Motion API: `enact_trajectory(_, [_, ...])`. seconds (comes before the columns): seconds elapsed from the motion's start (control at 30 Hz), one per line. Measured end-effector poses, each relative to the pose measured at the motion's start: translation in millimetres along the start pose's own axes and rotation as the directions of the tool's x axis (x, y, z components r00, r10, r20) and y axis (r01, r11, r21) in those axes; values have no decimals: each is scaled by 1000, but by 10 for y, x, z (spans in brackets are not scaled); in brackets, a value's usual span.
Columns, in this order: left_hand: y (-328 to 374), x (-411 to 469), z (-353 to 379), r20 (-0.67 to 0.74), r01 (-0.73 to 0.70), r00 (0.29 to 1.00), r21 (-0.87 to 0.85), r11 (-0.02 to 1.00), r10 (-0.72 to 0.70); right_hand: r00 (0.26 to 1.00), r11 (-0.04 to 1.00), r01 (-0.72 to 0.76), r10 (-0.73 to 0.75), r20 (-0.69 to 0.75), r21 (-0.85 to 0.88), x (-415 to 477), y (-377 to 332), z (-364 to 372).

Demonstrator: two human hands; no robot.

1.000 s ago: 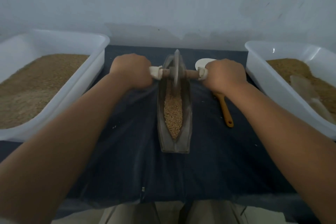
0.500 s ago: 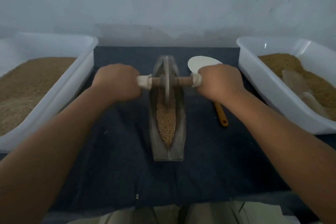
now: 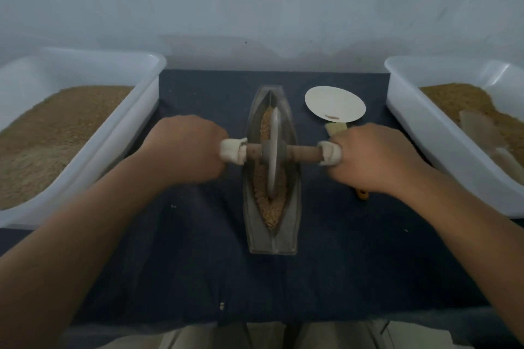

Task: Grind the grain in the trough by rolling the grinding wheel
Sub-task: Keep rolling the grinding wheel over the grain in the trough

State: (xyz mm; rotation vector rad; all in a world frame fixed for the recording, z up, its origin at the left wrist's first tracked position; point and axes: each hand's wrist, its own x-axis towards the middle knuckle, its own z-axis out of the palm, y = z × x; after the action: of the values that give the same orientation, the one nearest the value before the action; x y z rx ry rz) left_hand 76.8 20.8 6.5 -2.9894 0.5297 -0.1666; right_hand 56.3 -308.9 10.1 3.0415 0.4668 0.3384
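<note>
A long boat-shaped metal trough (image 3: 292, 207) lies lengthwise on the dark cloth in front of me, with tan grain (image 3: 270, 214) in its groove. The grey grinding wheel (image 3: 274, 150) stands upright in the groove at about mid-length, on a wooden axle with white-wrapped ends. My left hand (image 3: 185, 147) is closed round the left end of the axle. My right hand (image 3: 371, 157) is closed round the right end. Grain shows both ahead of the wheel and behind it.
A white tub (image 3: 136, 110) of tan grain stands at the left, and another white tub (image 3: 419, 125) with grain and a pale scoop at the right. A white round dish (image 3: 334, 103) and a brush (image 3: 336, 127) with a yellow handle lie right of the trough. A wall rises behind.
The wheel has rolled toward me, from the far end of the trough to about its middle, and both hands came back with it. The white dish is now uncovered.
</note>
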Motion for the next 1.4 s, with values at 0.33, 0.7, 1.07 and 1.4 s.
enact_trajectory(0.33, [-12,489,13,19,155,988,-81,985,-154,993,986,-113,109,-35,-124,689,-63,-73])
enact_trajectory(0.7, [15,171,86,-110,111,988,26,993,-107,984,985,-84,59,-168,-149,245,-79,121])
enact_trajectory(1.07, [57,131,-3,-130,60,990,82,995,-49,982,997,-56,64,176,-48,288,-6,25])
enact_trajectory(1.4, [19,658,-159,-34,104,994,53,993,-102,990,987,-141,140,-20,-73,748,23,182])
